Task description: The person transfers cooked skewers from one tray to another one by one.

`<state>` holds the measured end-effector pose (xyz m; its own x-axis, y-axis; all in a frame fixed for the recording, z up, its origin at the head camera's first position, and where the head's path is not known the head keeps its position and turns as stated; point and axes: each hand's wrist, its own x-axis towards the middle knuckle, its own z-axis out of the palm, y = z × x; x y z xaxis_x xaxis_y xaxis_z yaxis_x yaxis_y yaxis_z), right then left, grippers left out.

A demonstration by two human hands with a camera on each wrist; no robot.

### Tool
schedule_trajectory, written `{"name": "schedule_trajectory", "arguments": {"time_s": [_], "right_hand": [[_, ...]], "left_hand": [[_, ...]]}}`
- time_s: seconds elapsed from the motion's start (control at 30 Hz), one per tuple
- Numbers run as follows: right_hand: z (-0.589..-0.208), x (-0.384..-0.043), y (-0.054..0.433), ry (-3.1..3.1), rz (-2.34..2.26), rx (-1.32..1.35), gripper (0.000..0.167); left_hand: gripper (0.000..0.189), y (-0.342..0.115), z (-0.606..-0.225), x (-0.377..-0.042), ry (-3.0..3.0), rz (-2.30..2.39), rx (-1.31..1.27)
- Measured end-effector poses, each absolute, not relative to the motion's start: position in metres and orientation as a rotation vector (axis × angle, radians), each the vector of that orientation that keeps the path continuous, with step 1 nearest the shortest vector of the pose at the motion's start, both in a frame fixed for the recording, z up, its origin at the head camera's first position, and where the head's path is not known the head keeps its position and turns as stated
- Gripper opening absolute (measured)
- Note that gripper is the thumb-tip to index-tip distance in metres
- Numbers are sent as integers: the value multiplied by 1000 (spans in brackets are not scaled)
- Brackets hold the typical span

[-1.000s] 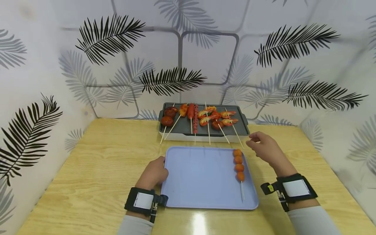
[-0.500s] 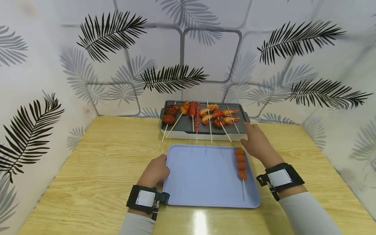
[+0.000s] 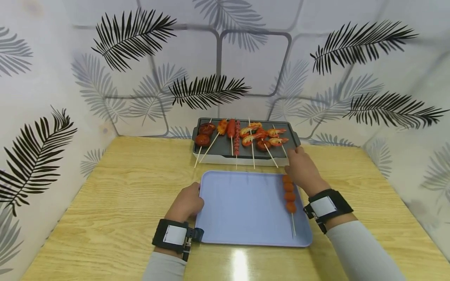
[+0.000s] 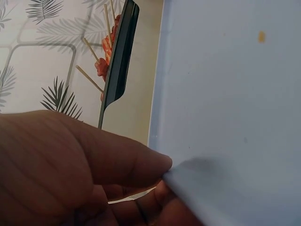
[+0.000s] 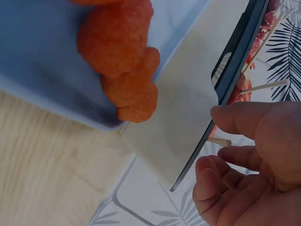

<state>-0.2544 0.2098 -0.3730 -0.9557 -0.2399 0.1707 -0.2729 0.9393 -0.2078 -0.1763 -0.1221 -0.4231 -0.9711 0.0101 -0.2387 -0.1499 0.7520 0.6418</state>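
Shrimp skewer (image 3: 277, 142) near smooth, round-cornered tray (image 3: 246, 207)

Left wrist view crops tray (image 4: 225, 103); right crops orange skewer (image 5: 115, 40).

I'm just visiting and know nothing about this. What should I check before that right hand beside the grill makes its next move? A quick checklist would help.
Supposing the next move is lifting the rightmost shrimp skewer:

1. Left hand holding the tray: ok, it grips the left edge.
2. Ball skewer out of the tray's middle: ok, it lies along the right side.
3. Right hand near the stick: ok, it is at the right end of the grill.
4. Stick end pinched: not ok, a gap shows around it in the right wrist view.
5. Shrimp free of the neighbouring skewer: cannot tell, they lie very close.
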Motion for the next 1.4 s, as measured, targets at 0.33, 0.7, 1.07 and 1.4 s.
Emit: {"name": "schedule_trajectory", "arguments": {"time_s": [0.33,0.7,1.07,1.4], "right_hand": [[-371,-264,206,-2984,441,461,31],[-368,-269,203,-2941,531,386,21],[-364,-275,201,-2969,619,280,31],[-365,-272,199,-2991,658,231,23]], "left_hand": [[52,-122,-422,-177,2715,1030,-116],[52,-122,-417,-176,2707,1026,-127],[51,-122,-416,-175,2688,1050,-134],[50,-122,-414,-174,2698,1045,-127]]}}
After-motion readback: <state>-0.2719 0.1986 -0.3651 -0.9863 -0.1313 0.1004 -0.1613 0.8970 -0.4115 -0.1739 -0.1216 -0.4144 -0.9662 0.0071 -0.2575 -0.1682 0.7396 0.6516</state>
